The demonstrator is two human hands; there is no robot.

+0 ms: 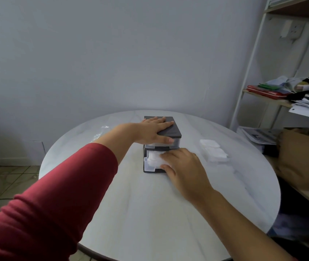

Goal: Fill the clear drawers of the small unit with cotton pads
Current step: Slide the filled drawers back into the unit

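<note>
1. My left hand [152, 131] lies flat and spread on the dark lid of the small drawer unit [170, 129], palm down, fingers pointing toward 2 o'clock, thumb hanging over the front edge onto the upper clear drawer [175, 143]. It presses on the unit; it grips nothing.
2. My right hand [183, 167] is at the front of the unit, fingers loosely curled, with the fingertips on a white stack of cotton pads [154, 160] that sits in the lower clear drawer [148, 165]. The thumb rests near the drawer's front right corner. I cannot tell whether the fingers pinch the pads or only press on them.
3. The lower drawer is pulled partway out toward me, at 6 o'clock from the unit's body; the upper drawer is pushed in.
4. The unit stands on the round pale table [150, 213], toward its far side, at 12 o'clock from me. It sits between my two hands: the left on top of it, the right against its front.
5. A loose pile of spare cotton pads [214, 150] lies on the table at 3 o'clock from the unit, near my right hand but apart from it.
6. A crumpled clear plastic wrapper [101, 132] lies at 9 o'clock from the unit, beyond my left forearm and its red sleeve [55, 200].
</note>
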